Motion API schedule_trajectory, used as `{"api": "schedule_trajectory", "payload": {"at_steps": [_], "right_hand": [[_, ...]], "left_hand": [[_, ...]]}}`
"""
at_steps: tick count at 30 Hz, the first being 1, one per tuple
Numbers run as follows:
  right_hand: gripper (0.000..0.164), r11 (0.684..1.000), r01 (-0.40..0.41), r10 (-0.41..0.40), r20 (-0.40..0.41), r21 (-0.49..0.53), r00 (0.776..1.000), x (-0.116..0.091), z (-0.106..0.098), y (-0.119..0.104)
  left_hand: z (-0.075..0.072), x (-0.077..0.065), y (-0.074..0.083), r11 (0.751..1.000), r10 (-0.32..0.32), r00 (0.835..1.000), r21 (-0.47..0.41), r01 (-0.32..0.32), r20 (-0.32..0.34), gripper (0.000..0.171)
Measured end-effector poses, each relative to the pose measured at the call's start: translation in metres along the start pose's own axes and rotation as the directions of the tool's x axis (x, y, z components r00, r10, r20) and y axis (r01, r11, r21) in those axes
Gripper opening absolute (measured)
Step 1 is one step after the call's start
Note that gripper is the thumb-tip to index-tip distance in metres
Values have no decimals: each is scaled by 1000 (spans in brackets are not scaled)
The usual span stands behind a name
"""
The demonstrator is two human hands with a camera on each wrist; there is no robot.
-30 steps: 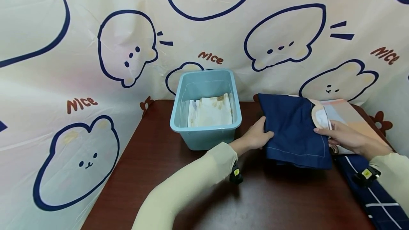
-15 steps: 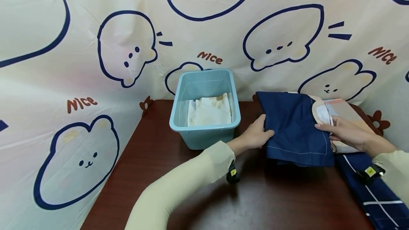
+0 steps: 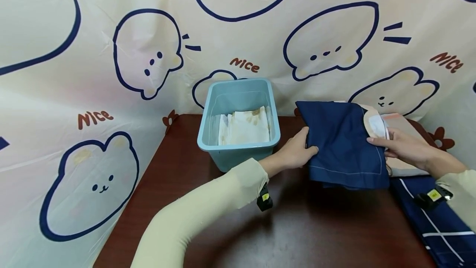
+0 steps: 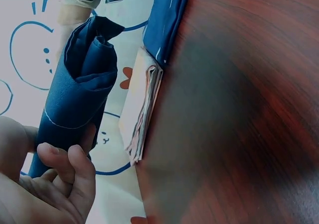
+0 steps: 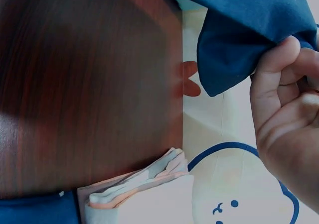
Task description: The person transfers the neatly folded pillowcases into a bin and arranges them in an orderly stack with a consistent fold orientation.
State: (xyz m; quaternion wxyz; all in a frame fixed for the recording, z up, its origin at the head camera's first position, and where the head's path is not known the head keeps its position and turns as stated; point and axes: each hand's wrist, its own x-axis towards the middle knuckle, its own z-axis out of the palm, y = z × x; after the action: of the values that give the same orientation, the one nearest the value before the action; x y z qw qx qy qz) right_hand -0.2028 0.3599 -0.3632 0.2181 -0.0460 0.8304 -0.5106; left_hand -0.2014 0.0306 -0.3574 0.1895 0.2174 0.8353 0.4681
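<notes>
A folded navy cloth (image 3: 340, 148) with a light stitched line and a cream-and-white patch at its right side hangs between both hands, above the table. My left hand (image 3: 295, 149) grips its left edge, thumb in front and fingers behind. My right hand (image 3: 407, 149) pinches the right edge beside the patch. In the left wrist view the navy cloth (image 4: 75, 99) appears rolled over in layers, the fingers curled round its lower end. The right wrist view has a loose corner of the cloth (image 5: 224, 59) drooping below the right fingers.
A light blue bin (image 3: 238, 148) holding a folded white cloth with brownish marks (image 3: 249, 126) stands at the back of the dark wooden table (image 3: 320, 235). At right lie a folded peach-toned cloth (image 5: 144, 194) and a navy cloth with white lines (image 3: 442, 222). A printed curtain hangs behind.
The navy cloth has risen slightly in the head view, both hands still gripping it. The left forearm has shifted a little to the left. Bin and folded cloths stay put.
</notes>
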Motion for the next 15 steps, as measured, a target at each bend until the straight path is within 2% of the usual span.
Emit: {"api": "schedule_trajectory", "payload": {"at_steps": [6, 13, 15], "right_hand": [[29, 999, -6, 6, -3, -44, 1000, 1, 2, -10], [46, 999, 26, -25, 9, -32, 1000, 3, 4, -16], [43, 999, 28, -28, 6, -29, 1000, 3, 4, -18]], "left_hand": [[-8, -5, 6, 999, 27, 1000, 34, -28, 13, 55], [-17, -11, 11, 994, 37, 999, 101, -37, 5, 60], [-20, -12, 12, 993, 39, 999, 115, -39, 4, 60]]}}
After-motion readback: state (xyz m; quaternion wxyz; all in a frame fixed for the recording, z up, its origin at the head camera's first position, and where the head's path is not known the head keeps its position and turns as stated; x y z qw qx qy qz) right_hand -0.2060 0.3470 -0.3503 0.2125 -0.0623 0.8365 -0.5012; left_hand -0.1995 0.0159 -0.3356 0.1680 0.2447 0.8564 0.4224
